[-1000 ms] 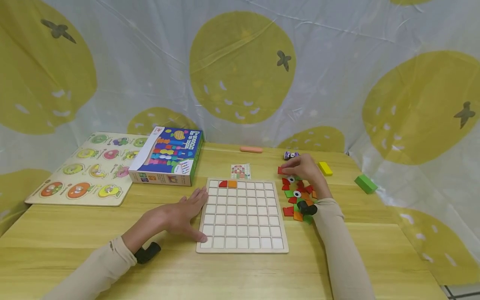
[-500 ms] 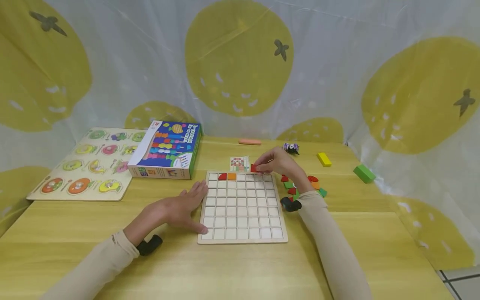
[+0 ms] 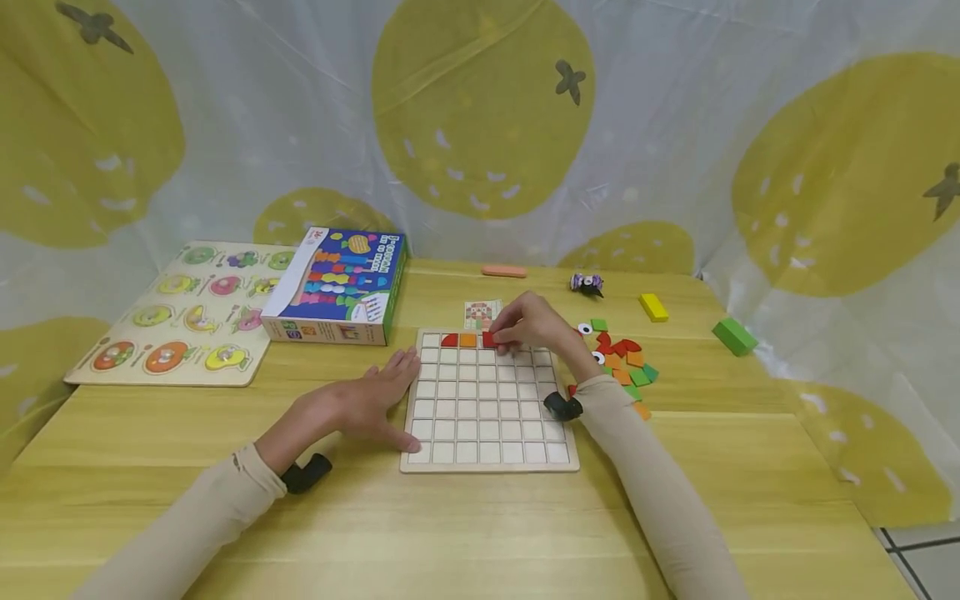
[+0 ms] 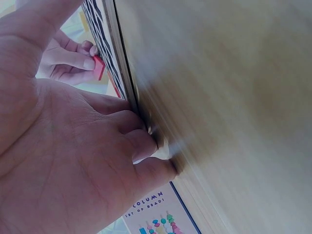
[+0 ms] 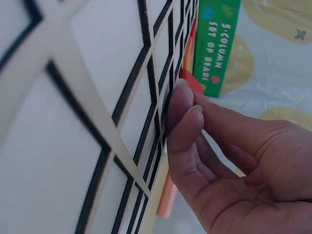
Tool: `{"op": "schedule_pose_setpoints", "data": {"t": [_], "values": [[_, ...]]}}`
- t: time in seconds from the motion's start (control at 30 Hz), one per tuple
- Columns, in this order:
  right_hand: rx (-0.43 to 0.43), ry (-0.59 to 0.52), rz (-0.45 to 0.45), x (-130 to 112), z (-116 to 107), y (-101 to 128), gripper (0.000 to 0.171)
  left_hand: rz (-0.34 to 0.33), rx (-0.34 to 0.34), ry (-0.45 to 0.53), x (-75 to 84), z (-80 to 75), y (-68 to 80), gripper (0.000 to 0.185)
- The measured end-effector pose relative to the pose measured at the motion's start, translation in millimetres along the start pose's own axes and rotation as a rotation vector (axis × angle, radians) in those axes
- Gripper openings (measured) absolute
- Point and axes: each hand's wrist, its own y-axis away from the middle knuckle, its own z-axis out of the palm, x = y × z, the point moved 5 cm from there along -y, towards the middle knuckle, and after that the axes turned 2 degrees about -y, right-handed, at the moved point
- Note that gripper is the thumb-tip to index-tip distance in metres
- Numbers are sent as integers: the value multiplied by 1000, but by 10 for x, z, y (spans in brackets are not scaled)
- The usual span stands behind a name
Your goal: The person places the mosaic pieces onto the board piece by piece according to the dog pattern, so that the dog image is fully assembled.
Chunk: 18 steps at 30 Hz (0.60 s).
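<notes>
A: Head view: wooden grid board [image 3: 487, 433], right hand [image 3: 528, 325] pinching a flat red tile [image 3: 489, 338] at the top row, beside the orange tile [image 3: 467, 340].

B: Left wrist view: left hand [image 4: 73, 161], fingers straight (flat on the table), touching the board's edge.

A: Right wrist view: fingertips [image 5: 181, 97] clamped on the tile.

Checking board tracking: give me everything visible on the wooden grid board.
The grid board is a pale, square wooden tray lying flat on the table, divided into small square cells. Its far row holds a red piece and an orange piece side by side. The right hand pinches a red tile at the next cell. The left hand rests flat against its left edge. The other cells look unfilled.
</notes>
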Motion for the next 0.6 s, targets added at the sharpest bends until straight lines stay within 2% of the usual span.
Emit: {"op": "schedule_pose_setpoints", "data": {"t": [0.23,0.43,0.6], "values": [[23,62,39,-20,36,-26,7,-25,-1,-21,55,-18,21,124],[38,114,6,-26,67,-40,6,-28,-3,-30,29,-4,-3,124],[36,115,13,-47,69,-22,6,-25,-6,-31,25,-4,-10,124]]}}
